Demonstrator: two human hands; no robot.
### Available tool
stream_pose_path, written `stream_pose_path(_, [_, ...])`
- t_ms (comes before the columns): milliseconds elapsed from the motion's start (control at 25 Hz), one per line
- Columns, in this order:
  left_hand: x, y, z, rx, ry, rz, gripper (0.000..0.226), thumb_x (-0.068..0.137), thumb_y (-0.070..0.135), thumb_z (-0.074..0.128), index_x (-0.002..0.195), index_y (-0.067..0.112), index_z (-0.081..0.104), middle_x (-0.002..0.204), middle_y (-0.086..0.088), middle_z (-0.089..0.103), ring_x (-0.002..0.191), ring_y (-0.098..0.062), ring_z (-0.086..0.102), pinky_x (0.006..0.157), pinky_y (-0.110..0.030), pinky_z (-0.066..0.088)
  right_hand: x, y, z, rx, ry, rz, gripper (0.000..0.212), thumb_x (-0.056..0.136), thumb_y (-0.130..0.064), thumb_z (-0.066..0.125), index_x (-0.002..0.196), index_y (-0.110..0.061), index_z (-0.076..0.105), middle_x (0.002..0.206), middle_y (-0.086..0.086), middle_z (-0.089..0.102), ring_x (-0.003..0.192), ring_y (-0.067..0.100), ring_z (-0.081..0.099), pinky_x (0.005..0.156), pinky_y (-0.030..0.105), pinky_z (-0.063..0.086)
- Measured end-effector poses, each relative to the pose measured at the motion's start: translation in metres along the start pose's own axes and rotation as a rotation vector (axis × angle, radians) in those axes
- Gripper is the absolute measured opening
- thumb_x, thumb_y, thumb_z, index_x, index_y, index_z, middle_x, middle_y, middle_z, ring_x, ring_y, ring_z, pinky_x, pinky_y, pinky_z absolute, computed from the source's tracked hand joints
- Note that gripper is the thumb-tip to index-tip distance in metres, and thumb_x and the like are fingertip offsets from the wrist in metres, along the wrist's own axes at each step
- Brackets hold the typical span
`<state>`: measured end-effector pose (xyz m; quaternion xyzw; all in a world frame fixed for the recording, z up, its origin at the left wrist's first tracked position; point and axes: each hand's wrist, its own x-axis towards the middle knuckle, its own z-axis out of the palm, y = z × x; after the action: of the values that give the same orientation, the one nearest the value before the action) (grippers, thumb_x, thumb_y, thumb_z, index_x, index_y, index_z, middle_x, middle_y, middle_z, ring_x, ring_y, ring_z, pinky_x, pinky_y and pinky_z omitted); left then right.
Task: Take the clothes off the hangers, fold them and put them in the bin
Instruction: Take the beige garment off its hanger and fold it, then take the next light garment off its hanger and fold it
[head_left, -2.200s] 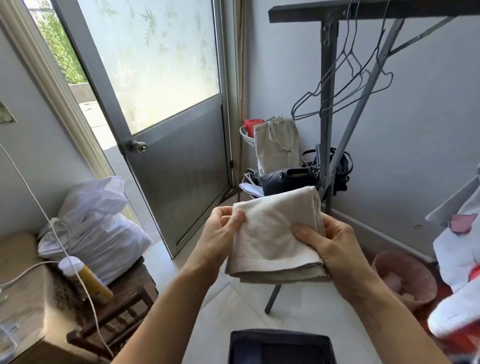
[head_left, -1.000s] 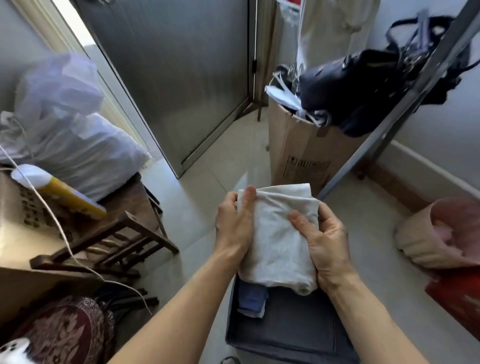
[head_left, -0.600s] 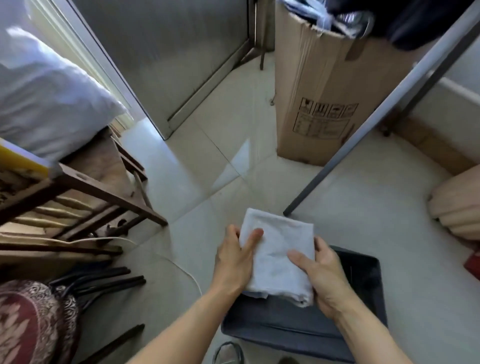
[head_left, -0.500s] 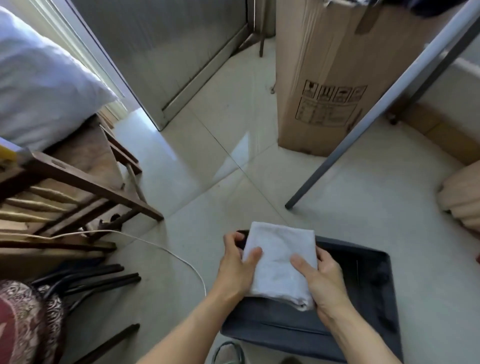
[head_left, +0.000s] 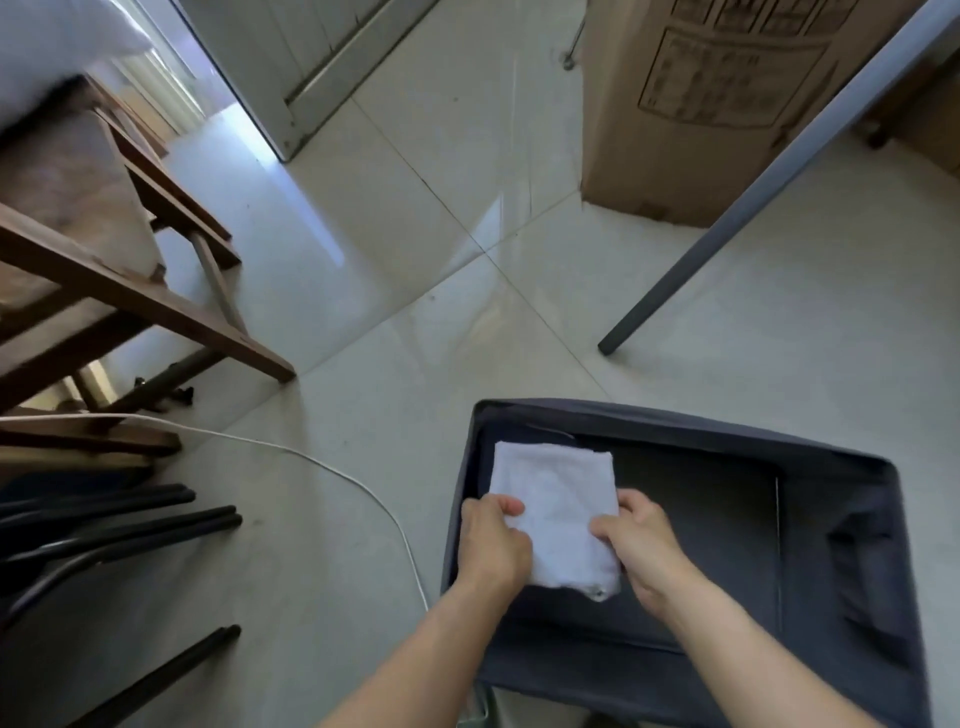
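A folded white cloth (head_left: 556, 512) is sitting inside the dark grey fabric bin (head_left: 737, 431), towards its left side, held between both hands. The left hand (head_left: 491, 543) is curling its fingers closed around the cloth's left edge, thumb lying on top of the fabric. The right hand (head_left: 636, 540) is gripping the right edge in the same way, fingers bent over the near right corner, where the folded layers are bunching slightly. The far half of the cloth is lying flat and free of the hands, close to the bin's far wall. Whether the cloth is resting on the bin's bottom or hanging just above it cannot be told. The bin is standing on the pale tiled floor (head_left: 415, 249). A white cable (head_left: 332, 470) is trailing across the tiles just left of the bin. A grey metal pole (head_left: 769, 182) is slanting down to the floor beyond the bin, with a cardboard box (head_left: 691, 109) standing behind it. Wooden furniture (head_left: 119, 291) is standing well apart on the left.
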<state>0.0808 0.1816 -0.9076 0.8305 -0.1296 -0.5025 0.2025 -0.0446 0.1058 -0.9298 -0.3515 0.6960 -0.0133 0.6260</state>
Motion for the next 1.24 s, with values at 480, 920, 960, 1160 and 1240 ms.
stream_pose_path(480, [0.031,0.019,0.003,0.086,-0.178,-0.174,0.052,0.097,0.011,0.049,0.147,0.010,0.035,0.152,-0.011,0.033,0.135,-0.028,0.039,0.110,-0.031,0.035,0.025,-0.016,0.013,-0.146,-0.101,-0.034,0.063,0.093,0.008,0.046,0.151,-0.011,0.029,0.152,0.009,0.039,0.139,0.023,0.038,0.112,0.032,0.031])
stream_pose_path(920, [-0.120,0.131,-0.068,-0.308,-0.238,-0.071,0.028,0.097,0.014,0.052,0.124,0.013,0.058,0.105,-0.005,0.065,0.088,-0.013,0.060,0.086,-0.032,0.051,-0.156,-0.112,-0.033,0.223,-0.099,-0.163,0.030,0.096,-0.004,0.053,0.125,-0.008,0.057,0.108,0.012,0.069,0.102,0.024,0.067,0.090,0.037,0.056])
stream_pose_path(960, [-0.137,0.141,-0.075,-0.307,-0.238,-0.039,0.027,0.098,0.014,0.051,0.124,0.013,0.058,0.104,-0.004,0.065,0.087,-0.012,0.060,0.085,-0.031,0.051,-0.174,-0.118,-0.040,0.247,-0.111,-0.175,0.028,0.096,-0.005,0.052,0.123,-0.009,0.058,0.106,0.011,0.070,0.101,0.023,0.068,0.088,0.036,0.056])
stream_pose_path(1160, [-0.234,0.195,-0.108,-0.327,-0.277,0.094,0.026,0.099,0.016,0.049,0.123,0.010,0.059,0.097,-0.002,0.068,0.084,-0.014,0.063,0.078,-0.029,0.052,-0.274,-0.158,-0.090,0.316,-0.114,-0.263,0.020,0.098,-0.006,0.049,0.114,-0.012,0.060,0.105,0.013,0.071,0.099,0.026,0.068,0.084,0.036,0.056])
stream_pose_path(1240, [-0.278,0.221,-0.121,-0.352,-0.313,0.147,0.023,0.100,0.016,0.049,0.121,0.013,0.058,0.092,-0.001,0.067,0.080,-0.012,0.064,0.074,-0.026,0.051,-0.320,-0.179,-0.114,0.334,-0.094,-0.313,0.019,0.099,-0.006,0.048,0.111,-0.014,0.061,0.105,0.012,0.071,0.097,0.026,0.068,0.081,0.035,0.055])
